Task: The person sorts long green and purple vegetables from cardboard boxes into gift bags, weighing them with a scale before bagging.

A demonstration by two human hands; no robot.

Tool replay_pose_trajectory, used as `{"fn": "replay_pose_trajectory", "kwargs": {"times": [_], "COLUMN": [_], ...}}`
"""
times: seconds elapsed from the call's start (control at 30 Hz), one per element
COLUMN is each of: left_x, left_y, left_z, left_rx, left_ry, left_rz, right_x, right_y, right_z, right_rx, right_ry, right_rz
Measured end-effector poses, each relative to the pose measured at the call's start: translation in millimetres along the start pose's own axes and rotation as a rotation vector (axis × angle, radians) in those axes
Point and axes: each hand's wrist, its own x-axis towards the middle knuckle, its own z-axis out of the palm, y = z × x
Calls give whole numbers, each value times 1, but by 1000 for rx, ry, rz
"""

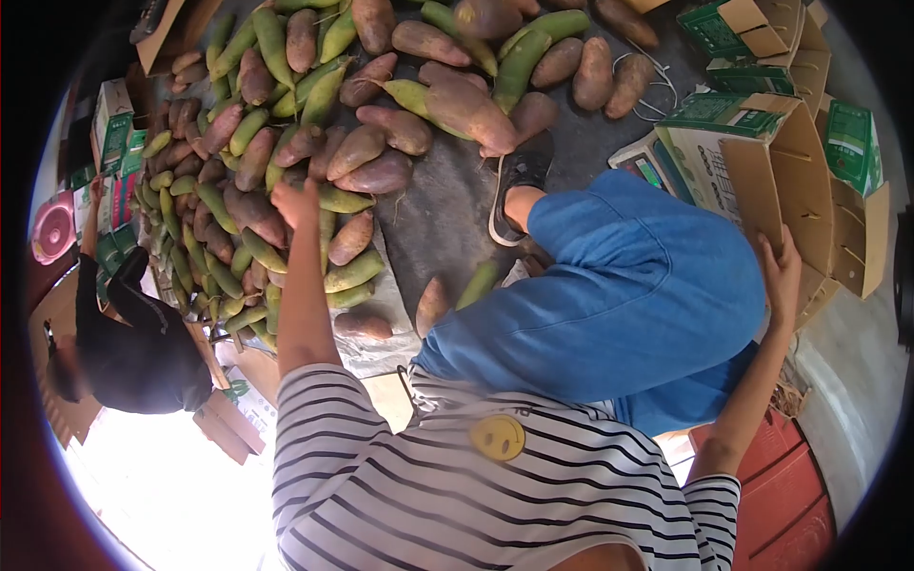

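Observation:
My left hand (295,203) reaches into a large heap of roots, its fingers drawn together right at a reddish-brown root (255,219) that looks like a sweet potato. What those fingers hold, if anything, I cannot tell. Around it lie more reddish-brown roots (374,178) and long green radishes (345,200). On the other side, my right hand (783,271) grips the lower edge of an opened cardboard box (795,181), thumb and fingers either side of the board. The box has green and white printing and stands tilted beside my knee.
More green printed boxes (852,143) stand at the right. A white cord (662,90) lies on the dark ground sheet (409,243). At the left a person in black (143,343) bends by the heap, near a pink round fan (54,228). A red slatted surface (776,495) is at lower right.

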Motion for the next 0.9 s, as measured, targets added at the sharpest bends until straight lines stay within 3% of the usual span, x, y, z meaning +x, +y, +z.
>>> {"fn": "replay_pose_trajectory", "kwargs": {"times": [0.1,0.2,0.23,0.33,0.57,0.67,0.77,0.87,0.9], "left_x": [14,30,35,31,-14,-58,-82,-56,-48], "left_y": [-48,-47,-48,-32,31,72,111,137,149], "left_z": [20,9,5,-7,-46,-77,-107,-153,-176], "left_rx": [-269,-365,-253,-131,-65,-173,-239,-478,-579], "left_ry": [-88,-531,-532,-415,-274,-179,-134,-131,-184], "left_rz": [-69,-139,-52,-46,121,404,527,539,453], "right_x": [1,1,0,1,0,0,0,0,0], "right_y": [-9,-4,-5,-9,-14,-16,-11,-12,-15], "right_z": [-1,-1,-1,-1,-2,-3,1,-2,0], "right_rx": [1,34,19,7,9,40,36,30,42], "right_ry": [-1,-23,-20,-13,0,-14,1,10,7], "right_rz": [58,72,69,59,4,17,4,20,28]}}
